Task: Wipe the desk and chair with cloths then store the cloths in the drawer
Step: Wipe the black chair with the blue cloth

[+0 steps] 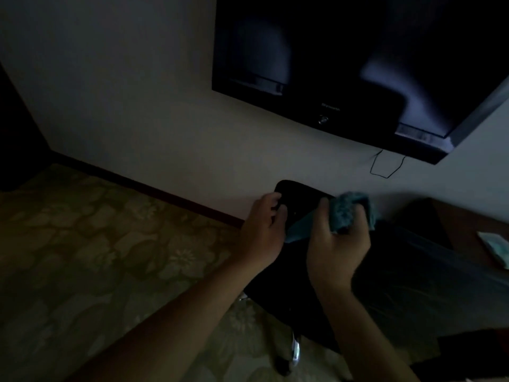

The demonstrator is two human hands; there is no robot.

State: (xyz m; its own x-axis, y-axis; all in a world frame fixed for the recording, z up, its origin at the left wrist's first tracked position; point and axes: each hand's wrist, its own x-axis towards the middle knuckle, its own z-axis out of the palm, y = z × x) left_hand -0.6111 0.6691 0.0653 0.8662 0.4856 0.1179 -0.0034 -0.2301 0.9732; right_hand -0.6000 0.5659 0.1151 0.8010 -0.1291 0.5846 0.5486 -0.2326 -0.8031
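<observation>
The room is dim. A black chair (391,277) stands in front of me with its back (300,191) toward the wall. My left hand (264,230) grips the left top edge of the chair back. My right hand (338,249) is closed on a bunched blue cloth (349,210), held against the top of the chair back. A flatter blue part of the cloth (298,230) hangs between my hands. The brown desk (468,230) shows at the right edge, with a pale folded cloth-like item (495,248) on it.
A dark wall-mounted television (344,64) hangs above the chair, with a thin cable (382,168) looping below it. Patterned carpet (110,257) covers the floor to the left. A dark baseboard (154,186) runs along the wall. The chair's metal leg (296,348) shows below.
</observation>
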